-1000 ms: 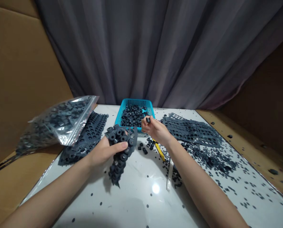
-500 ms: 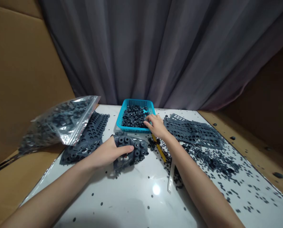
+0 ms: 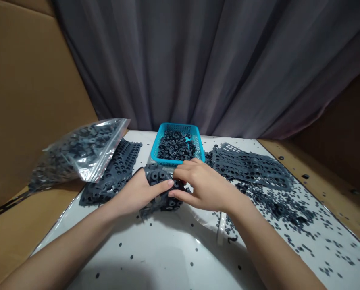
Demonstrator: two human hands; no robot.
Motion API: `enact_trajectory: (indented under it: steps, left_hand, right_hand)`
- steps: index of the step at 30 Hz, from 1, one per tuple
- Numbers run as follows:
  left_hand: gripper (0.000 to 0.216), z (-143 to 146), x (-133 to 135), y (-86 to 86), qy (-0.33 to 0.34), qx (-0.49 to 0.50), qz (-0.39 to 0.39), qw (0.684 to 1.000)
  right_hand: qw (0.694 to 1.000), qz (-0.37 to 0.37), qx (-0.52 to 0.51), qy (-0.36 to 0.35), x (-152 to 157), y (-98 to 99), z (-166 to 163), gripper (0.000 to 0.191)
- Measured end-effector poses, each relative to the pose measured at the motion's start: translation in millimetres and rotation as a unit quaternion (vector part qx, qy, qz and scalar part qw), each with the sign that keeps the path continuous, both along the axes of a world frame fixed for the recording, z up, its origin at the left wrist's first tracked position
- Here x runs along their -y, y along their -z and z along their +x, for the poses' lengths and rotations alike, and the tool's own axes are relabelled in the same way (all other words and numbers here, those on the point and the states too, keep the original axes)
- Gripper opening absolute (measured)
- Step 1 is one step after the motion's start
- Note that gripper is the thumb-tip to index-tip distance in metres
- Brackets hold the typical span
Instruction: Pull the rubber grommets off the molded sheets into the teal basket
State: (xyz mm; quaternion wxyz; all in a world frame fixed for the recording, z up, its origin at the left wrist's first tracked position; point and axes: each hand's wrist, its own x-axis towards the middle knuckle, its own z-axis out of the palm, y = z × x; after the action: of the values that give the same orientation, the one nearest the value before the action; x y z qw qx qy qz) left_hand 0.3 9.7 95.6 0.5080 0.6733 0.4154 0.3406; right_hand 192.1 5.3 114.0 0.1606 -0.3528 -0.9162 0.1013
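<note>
My left hand [image 3: 137, 191] grips a curled dark grey rubber sheet [image 3: 155, 201] studded with round, hollow-centred rubber pieces. Its thumb presses on top; the other fingers are hidden beneath. Over the sheet's right end, my right hand [image 3: 200, 183] has its thumb and bent fingers closed around one of the rubber pieces [image 3: 176, 185], which is still among the others and partly covered. Just beyond both hands stands a blue plastic basket [image 3: 202, 151] holding many loose rubber pieces [image 3: 175, 147].
A clear zip bag [image 3: 77, 151] full of dark pieces leans at left, beside stacked rubber sheets [image 3: 119, 169]. Punched sheets [image 3: 249, 167] and scattered small discs [image 3: 279, 209] cover the right side. A white strip [image 3: 221, 227] lies near my right forearm. Cardboard walls [image 3: 31, 100] flank the table.
My right hand has moved from the basket's front right corner back to the sheet in my left hand, fingers closing on it. My left hand keeps its hold. The view has shifted slightly.
</note>
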Motion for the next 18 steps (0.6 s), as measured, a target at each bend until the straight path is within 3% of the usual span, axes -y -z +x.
enact_trajectory:
  steps: [6,13,18]
  left_hand:
    - [0.030,-4.4,-3.1,0.9,0.103,-0.042,-0.006,0.994]
    - [0.032,-3.4,0.7,2.4,0.072,-0.047,0.009,0.996]
    - [0.027,-5.3,1.2,0.4,0.080,-0.045,0.008,0.996]
  right_hand:
    - [1.000,-0.015,0.011,-0.009,-1.7,2.1,-0.4,0.025]
    - [0.999,0.025,-0.023,0.018,-2.2,2.9,2.8,0.020]
    - [0.998,-0.019,-0.052,-0.011,-0.3,2.6,2.4,0.021]
